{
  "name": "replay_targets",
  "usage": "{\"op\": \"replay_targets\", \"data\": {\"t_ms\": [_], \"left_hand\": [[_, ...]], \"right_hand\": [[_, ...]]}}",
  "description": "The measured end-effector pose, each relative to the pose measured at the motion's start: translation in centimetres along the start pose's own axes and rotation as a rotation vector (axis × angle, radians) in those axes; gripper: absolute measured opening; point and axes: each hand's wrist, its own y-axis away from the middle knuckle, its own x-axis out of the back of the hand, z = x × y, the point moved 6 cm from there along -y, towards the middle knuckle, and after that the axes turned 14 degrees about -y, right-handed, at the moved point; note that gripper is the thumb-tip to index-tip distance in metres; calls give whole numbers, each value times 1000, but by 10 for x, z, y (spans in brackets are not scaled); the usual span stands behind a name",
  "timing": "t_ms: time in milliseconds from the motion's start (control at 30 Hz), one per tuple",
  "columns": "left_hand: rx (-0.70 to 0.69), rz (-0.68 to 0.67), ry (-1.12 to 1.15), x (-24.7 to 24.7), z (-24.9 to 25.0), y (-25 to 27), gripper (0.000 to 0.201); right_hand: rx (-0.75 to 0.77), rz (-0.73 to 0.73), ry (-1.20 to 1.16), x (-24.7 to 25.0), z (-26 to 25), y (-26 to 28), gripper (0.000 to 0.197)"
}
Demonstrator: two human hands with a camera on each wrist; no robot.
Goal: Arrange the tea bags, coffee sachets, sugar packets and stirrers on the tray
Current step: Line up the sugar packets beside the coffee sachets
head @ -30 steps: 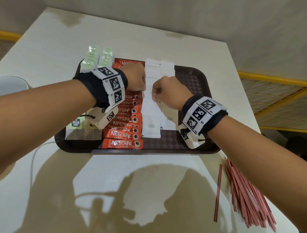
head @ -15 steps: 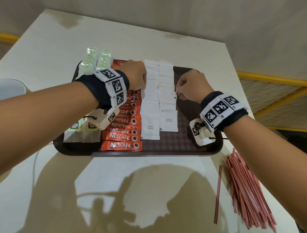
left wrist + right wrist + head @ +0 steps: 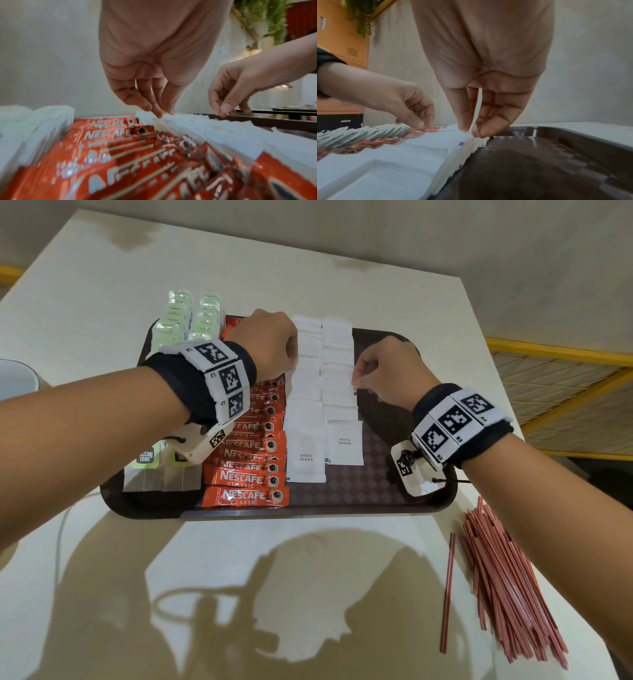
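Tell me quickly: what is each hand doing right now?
Left hand: fingertips touching the left row of sugar packets, no clear grip.
Right hand: fingertips pinching the right row's edge.

Bright overhead light, hard shadows on table (image 3: 342, 285); wrist views perhaps motion-blurred, edge-distorted.
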Motion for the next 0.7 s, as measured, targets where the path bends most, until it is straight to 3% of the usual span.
{"op": "replay_targets", "data": {"t_ms": [100, 267, 433, 600, 700], "left_hand": [[-87, 19, -12, 4, 9, 4, 13], [-185, -146, -91, -12, 19, 13, 19], [-182, -235, -80, -21, 22, 15, 19], [-164, -231, -90, -24, 24, 16, 6], [-172, -219, -105, -24, 24, 16, 9]], "right_hand": [[121, -66, 48, -1, -13, 6, 5], [175, -232, 132, -19, -16, 14, 5], [152, -262, 150, -24, -13, 17, 5], [155, -234, 140, -25, -12, 20, 7], [158, -209, 116, -24, -12, 23, 9]]}}
